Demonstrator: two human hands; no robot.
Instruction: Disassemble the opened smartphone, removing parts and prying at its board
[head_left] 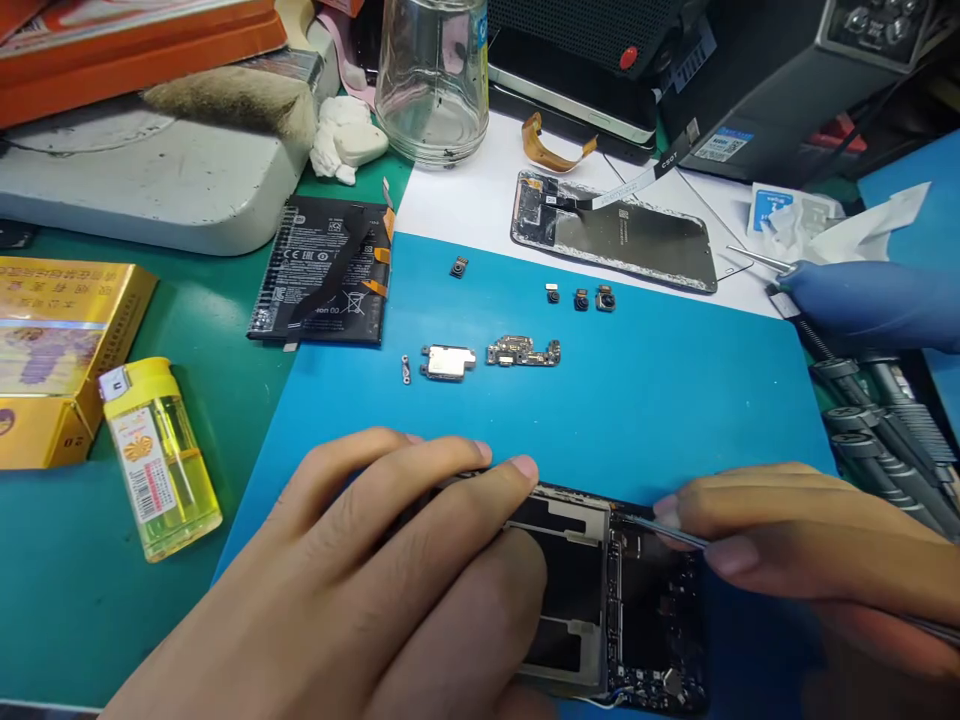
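An opened phone frame (pixel 570 575) with bare circuitry lies on the blue mat (pixel 675 400). My left hand (pixel 390 570) is closed over its left part, fingertips on the upper edge. Pinched in my right hand (pixel 817 540) is a thin metal tool (pixel 679 535), its tip touching the frame near the upper edge; whether it is tweezers or a pick I cannot tell. Above the hands lie a small circuit board (pixel 525 352), a silvery module (pixel 448 362) and a tiny bracket (pixel 406 370). Several camera modules (pixel 604 298) sit farther back.
A phone battery (pixel 337 270) and detached screen (pixel 637 240) lie behind. To the left are a yellow lighter (pixel 165 460) and a gold box (pixel 67 360). A glass jar (pixel 431 80) stands at the back. Screwdrivers (pixel 862 420) and a blue-handled tool (pixel 862 295) lie right.
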